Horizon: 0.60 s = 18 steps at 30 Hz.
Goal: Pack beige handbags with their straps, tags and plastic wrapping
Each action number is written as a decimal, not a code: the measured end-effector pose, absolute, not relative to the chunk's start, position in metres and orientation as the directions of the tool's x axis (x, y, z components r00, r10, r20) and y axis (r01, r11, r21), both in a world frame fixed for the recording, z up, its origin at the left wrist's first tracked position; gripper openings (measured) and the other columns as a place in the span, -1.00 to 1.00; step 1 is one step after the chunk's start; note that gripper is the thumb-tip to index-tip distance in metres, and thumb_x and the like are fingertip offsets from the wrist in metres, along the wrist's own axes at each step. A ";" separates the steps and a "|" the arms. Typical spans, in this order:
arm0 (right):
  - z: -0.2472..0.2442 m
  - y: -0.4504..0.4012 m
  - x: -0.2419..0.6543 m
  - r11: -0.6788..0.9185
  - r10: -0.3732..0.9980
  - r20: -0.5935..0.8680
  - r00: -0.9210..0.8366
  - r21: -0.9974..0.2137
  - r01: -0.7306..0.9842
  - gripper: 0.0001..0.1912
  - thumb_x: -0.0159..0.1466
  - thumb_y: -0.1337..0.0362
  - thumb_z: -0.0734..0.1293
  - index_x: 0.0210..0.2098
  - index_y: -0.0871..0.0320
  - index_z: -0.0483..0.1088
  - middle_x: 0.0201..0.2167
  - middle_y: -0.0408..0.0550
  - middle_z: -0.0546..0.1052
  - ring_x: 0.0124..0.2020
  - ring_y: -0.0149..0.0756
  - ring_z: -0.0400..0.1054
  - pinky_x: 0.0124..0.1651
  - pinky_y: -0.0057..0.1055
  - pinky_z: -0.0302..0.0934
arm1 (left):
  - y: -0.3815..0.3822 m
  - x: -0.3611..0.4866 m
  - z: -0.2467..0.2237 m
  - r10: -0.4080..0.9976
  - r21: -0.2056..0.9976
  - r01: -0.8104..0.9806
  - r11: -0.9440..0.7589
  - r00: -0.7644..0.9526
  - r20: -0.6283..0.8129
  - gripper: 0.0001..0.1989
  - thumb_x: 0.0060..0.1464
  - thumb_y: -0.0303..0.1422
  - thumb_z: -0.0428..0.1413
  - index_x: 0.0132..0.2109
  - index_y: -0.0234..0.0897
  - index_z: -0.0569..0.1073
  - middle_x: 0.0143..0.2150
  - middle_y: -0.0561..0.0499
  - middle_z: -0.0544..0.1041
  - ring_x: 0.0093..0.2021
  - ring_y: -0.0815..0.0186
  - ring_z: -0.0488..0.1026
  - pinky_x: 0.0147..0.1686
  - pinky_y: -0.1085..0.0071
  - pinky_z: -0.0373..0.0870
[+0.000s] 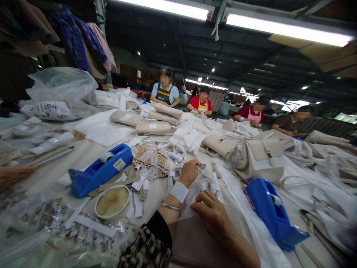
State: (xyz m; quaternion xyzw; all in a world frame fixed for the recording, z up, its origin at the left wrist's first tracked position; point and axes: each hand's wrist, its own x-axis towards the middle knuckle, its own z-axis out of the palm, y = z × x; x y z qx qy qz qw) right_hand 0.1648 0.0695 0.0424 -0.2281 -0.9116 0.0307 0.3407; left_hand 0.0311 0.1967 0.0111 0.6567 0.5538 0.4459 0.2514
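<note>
Across the near edge of the worktable (pixel 157 197): one greyish-beige bag (pixel 189 242) lies below both hands, its lower part running out of view.
Left hand (pixel 189 173): curled, fingers drawn together over the far end of the bag, beside pale wrapped loops (pixel 206 184); whether the fingertips pinch anything cannot be told.
Right hand (pixel 210 210): bent, fingers slightly apart, low over the bag, tips at the thin white wrapping (pixel 192 193); a firm hold on it cannot be made out.
Wrapping step: both hands appear to be arranging the thin material around the bag's upper end.
Next move: it seems to call for a light touch, smoothing the wrapping without snagging it on the loops.
Round dish (pixel 113 203): white-rimmed, filled with a flat yellowish substance or pad, left of the hands.
Blue tape dispensers: one (pixel 103 169) lies left beyond the dish, the other (pixel 275 214) right of the right hand; each seats a pale roll.
Clear packets (pixel 95 232): at lower left, with silvery and dark pieces inside, too blurred to name.
Large plastic bag (pixel 60 95): handwritten on, at far left; contents unclear.
</note>
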 end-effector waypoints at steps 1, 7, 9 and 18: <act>0.042 0.065 0.165 0.895 0.431 0.599 -0.676 -0.185 0.406 -0.70 0.40 0.42 0.11 -0.36 0.16 0.42 -0.40 -0.05 0.40 -0.33 -0.30 0.23 -0.30 -0.36 0.18 | 0.196 0.031 0.011 0.956 0.794 0.555 -0.249 0.011 0.292 -0.88 0.24 -0.42 0.07 -0.24 -0.35 0.48 -0.27 0.02 0.53 -0.20 0.30 0.50 -0.09 0.23 0.44; 0.037 0.042 0.172 0.916 0.391 0.555 -0.734 -0.156 0.370 -0.72 0.41 0.46 0.07 -0.27 0.20 0.38 -0.20 0.02 0.50 -0.14 -0.26 0.33 -0.14 -0.33 0.31 | 0.193 0.032 0.007 0.973 0.571 0.789 -0.226 0.156 0.169 -0.79 0.26 -0.27 0.09 -0.13 -0.34 0.48 -0.13 -0.05 0.54 -0.09 0.24 0.49 -0.03 0.14 0.44; 0.032 0.038 0.178 0.918 0.375 0.581 -0.723 -0.126 0.375 -0.71 0.40 0.49 0.07 -0.24 0.20 0.39 -0.18 0.02 0.52 -0.08 -0.26 0.35 -0.10 -0.34 0.34 | 0.192 0.034 0.004 0.973 0.495 0.838 -0.230 0.194 0.124 -0.78 0.26 -0.26 0.09 -0.10 -0.34 0.48 -0.09 -0.06 0.53 -0.08 0.23 0.49 -0.02 0.13 0.44; 0.007 0.022 0.197 0.908 0.374 0.585 -0.720 -0.071 0.414 -0.78 0.39 0.45 0.13 -0.19 0.25 0.42 -0.08 0.08 0.55 0.05 -0.23 0.38 0.09 -0.25 0.38 | 0.192 0.041 -0.001 0.952 0.318 0.899 -0.301 0.299 0.057 -0.74 0.26 -0.24 0.08 -0.04 -0.34 0.46 -0.05 -0.08 0.52 -0.03 0.20 0.48 0.00 0.09 0.43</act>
